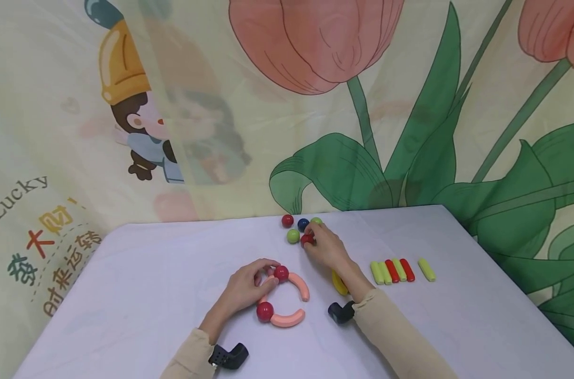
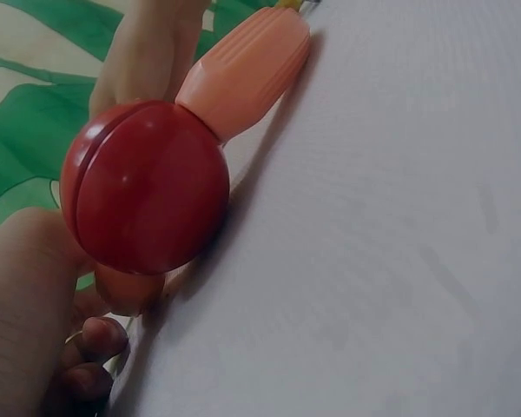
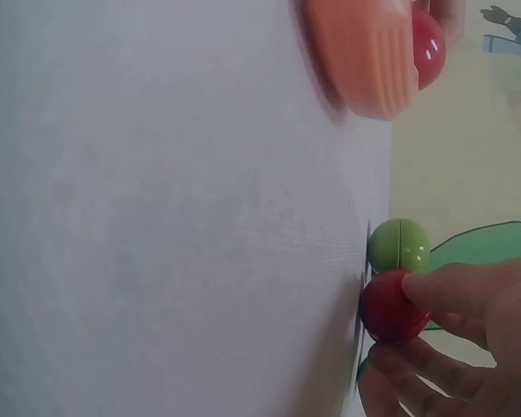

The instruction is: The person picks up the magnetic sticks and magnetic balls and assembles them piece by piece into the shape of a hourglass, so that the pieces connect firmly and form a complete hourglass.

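Note:
A broken ring of pink curved rods and two red balls lies on the white tabletop. My left hand holds it at the far red ball, thumb on the near side and fingers behind. The near red ball fills much of the left wrist view, joined to a pink rod. Farther back, my right hand pinches a loose red ball between thumb and fingers. A green ball sits beside that ball in the right wrist view.
Near the back edge are another red ball, a blue ball and green balls. Yellow-green and red straight rods lie in a row at right, one rod apart. A yellow curved rod lies partly under the right forearm.

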The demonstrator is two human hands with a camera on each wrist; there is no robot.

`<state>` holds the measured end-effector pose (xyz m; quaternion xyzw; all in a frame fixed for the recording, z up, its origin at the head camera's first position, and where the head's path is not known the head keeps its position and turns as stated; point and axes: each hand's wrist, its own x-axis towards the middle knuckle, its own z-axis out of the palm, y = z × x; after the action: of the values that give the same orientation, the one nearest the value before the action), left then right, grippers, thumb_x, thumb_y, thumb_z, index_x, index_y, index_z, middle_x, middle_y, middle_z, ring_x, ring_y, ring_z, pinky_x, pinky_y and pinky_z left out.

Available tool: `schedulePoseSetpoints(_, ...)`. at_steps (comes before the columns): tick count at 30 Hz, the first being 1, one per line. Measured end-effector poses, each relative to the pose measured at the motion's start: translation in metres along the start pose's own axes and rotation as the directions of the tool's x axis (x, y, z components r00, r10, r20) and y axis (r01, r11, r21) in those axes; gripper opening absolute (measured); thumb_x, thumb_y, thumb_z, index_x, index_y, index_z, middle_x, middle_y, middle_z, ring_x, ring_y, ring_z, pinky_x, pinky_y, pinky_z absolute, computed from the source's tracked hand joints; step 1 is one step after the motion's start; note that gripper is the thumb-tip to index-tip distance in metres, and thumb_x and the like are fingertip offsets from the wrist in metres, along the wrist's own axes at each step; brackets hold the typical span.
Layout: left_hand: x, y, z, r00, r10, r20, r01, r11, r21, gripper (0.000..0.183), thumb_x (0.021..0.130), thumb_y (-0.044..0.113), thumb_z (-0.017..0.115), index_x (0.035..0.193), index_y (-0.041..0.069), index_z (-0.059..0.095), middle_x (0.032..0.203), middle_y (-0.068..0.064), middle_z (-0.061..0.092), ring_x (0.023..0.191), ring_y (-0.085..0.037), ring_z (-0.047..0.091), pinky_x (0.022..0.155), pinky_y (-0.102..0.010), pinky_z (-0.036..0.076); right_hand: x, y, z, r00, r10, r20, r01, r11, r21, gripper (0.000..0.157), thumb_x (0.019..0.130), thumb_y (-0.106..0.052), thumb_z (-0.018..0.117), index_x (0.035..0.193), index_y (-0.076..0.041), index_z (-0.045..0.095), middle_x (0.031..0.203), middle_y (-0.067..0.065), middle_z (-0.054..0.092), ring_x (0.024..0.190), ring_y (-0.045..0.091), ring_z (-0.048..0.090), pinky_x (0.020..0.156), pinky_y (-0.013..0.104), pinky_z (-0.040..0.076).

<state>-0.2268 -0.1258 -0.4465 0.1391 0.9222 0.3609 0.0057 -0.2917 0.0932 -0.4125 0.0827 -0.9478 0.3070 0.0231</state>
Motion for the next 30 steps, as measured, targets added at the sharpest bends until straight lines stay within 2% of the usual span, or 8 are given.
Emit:
schedulePoseSetpoints(9, -0.001, 0.0, 0.001, 1.0, -0.001, -0.001, 0.001, 1.0, 0.003, 0.034, 0.083, 0.031, 0.069, 0.116, 0.034, 0.061, 0.082, 0.013, 0.054, 0.061, -0.007, 0.044, 0.05, -0.02, 0.033, -0.002, 0.0, -0.001, 0.999, 0.011, 0.038, -0.011, 1.0, -0.003, 0.023, 0.085, -0.013, 0.063, 0.106, -0.013, 0.054, 0.095, 0.005, 0.056, 0.083, 0.019, 0.053, 0.072, 0.03, 0.05)
schedulePoseSetpoints(22, -0.001, 0.0, 0.0, 1.0, 0.013, -0.01, -0.013, 1.0, 0.002, 0.035, 0.083, 0.031, 0.069, 0.117, 0.033, 0.061, 0.081, 0.011, 0.054, 0.061, -0.007, 0.043, 0.05, -0.02, 0.032, -0.009, 0.001, -0.002, 0.998, -0.002, 0.069, 0.0, 1.0, 0.031, 0.025, 0.084, -0.013, 0.064, 0.106, -0.015, 0.053, 0.097, 0.004, 0.055, 0.084, 0.018, 0.053, 0.073, 0.031, 0.05)
schedulePoseSetpoints(30, -0.001, 0.0, 0.0, 1.0, -0.013, -0.009, 0.013, 1.0, 0.004, 0.035, 0.082, 0.031, 0.07, 0.116, 0.034, 0.061, 0.083, 0.013, 0.055, 0.062, -0.007, 0.045, 0.051, -0.02, 0.033, -0.017, 0.004, -0.002, 0.996, -0.01, 0.088, 0.007, 0.999, 0.044, 0.023, 0.084, -0.015, 0.065, 0.105, -0.016, 0.055, 0.098, 0.002, 0.055, 0.085, 0.017, 0.053, 0.074, 0.03, 0.05)
